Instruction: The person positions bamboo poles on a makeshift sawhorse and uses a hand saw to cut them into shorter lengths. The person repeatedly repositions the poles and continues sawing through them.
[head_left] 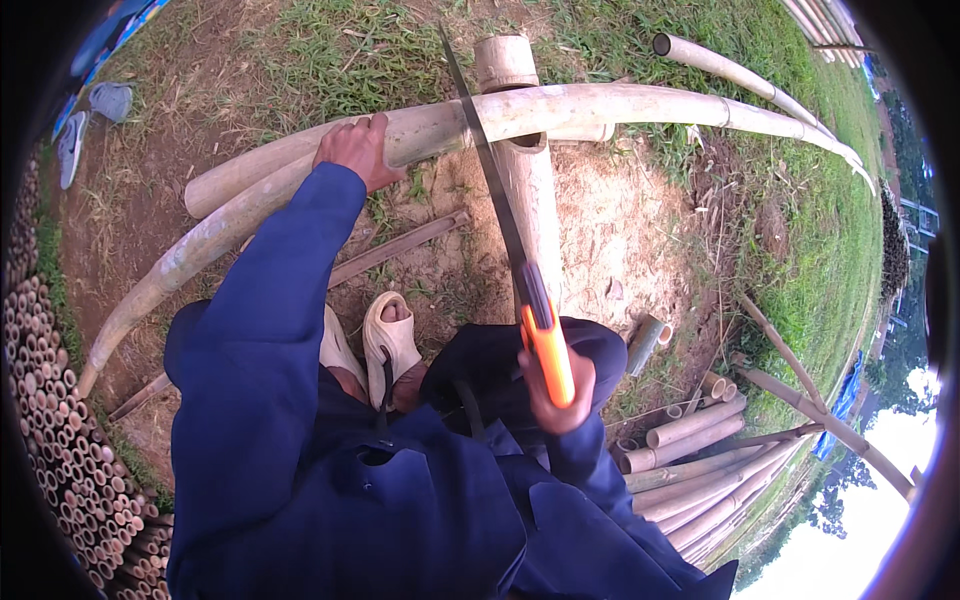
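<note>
My right hand (562,398) is wrapped round the orange handle of a handsaw (502,205). The long blade points away from me and crosses a pale bamboo pole (590,105); whether its teeth have cut in, I cannot tell. To the left of the blade, my left hand (358,150) grips the pole from above, fingers over its far side. Beneath the pole, a thick bamboo piece with cut openings (535,190) lies crosswise as a support. A thinner, curved bamboo pole (215,235) slants from under my left hand toward the near left.
Bamboo poles (695,435) are stacked at the near right, by a short bamboo tube (650,340). Many cut bamboo ends (60,410) are piled at the left. A split bamboo strip (400,243) lies before my sandals (388,335). Grey shoes (72,145) stand far left.
</note>
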